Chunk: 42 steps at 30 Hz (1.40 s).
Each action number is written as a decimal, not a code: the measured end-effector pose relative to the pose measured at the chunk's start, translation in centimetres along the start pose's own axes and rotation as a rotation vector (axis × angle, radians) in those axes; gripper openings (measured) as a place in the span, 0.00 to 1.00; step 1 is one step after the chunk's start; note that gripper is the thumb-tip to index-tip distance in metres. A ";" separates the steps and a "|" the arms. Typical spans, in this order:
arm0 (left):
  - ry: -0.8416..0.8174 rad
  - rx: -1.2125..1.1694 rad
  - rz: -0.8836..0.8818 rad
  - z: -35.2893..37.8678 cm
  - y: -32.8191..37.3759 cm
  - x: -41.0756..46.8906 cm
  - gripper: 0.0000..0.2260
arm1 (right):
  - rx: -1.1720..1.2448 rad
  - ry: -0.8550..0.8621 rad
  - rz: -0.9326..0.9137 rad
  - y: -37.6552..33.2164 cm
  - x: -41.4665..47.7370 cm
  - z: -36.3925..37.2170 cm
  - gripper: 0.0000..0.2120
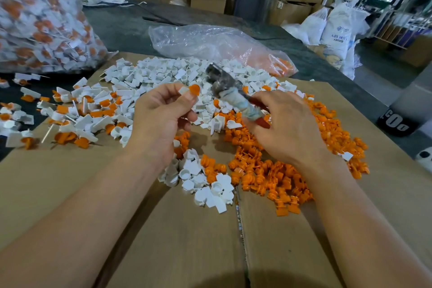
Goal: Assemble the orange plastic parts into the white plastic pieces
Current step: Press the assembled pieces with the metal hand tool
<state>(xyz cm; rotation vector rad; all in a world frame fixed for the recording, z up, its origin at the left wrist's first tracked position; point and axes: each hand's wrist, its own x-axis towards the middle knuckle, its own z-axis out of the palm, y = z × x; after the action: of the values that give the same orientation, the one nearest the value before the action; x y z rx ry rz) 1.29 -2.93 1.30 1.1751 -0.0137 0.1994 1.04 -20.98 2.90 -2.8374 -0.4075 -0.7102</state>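
My left hand (161, 114) pinches a white piece with an orange part (194, 89) set in its top, held above the cardboard. My right hand (287, 124) grips a pair of pliers (224, 86) by their cloth-wrapped red handles; the blurred metal head points up-left, close to the held piece. A heap of loose white pieces (177, 75) lies at the back. Loose orange parts (268, 170) cover the right side. A small cluster of white pieces (205, 182) sits between my forearms.
Joined white-and-orange pieces (70, 114) spread out on the left. A big clear bag of such pieces (39, 18) stands far left. Another plastic bag (210, 42) with orange parts lies behind the heap. The flattened cardboard (163, 241) covers the dark table; boxes and sacks stand behind.
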 end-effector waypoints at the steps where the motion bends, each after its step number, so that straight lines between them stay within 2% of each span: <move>1: 0.008 -0.005 0.007 0.0 0.0 0.1 0.07 | -0.006 -0.024 -0.007 -0.1 0.0 0.1 0.19; 6: 0.007 0.009 0.042 0.0 -0.1 0.1 0.08 | 0.055 -0.091 -0.022 -0.7 -0.2 0.2 0.23; 10: -0.013 0.030 0.057 0.0 -0.1 0.0 0.09 | 0.114 -0.120 -0.024 -0.9 -0.3 0.3 0.22; 18: -0.027 0.015 0.046 -0.1 0.0 -0.1 0.08 | 0.199 -0.207 -0.028 -1.0 -0.3 0.1 0.09; 21: -0.015 0.015 0.032 -0.2 0.0 -0.2 0.09 | 0.262 -0.205 -0.009 -1.2 -0.4 0.1 0.08; 37: 0.046 0.013 -0.036 -0.4 0.0 -0.1 0.09 | 0.206 -0.159 -0.024 -1.5 -0.4 0.8 0.12; 42: 0.038 -0.135 -0.182 -0.3 0.1 0.4 0.04 | 0.132 -0.076 0.027 0.2 0.2 1.2 0.21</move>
<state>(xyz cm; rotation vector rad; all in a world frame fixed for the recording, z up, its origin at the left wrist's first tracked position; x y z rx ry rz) 1.68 -2.54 1.29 1.0314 0.1112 0.0592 1.80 -20.84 1.88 -2.7461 -0.4103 -0.5499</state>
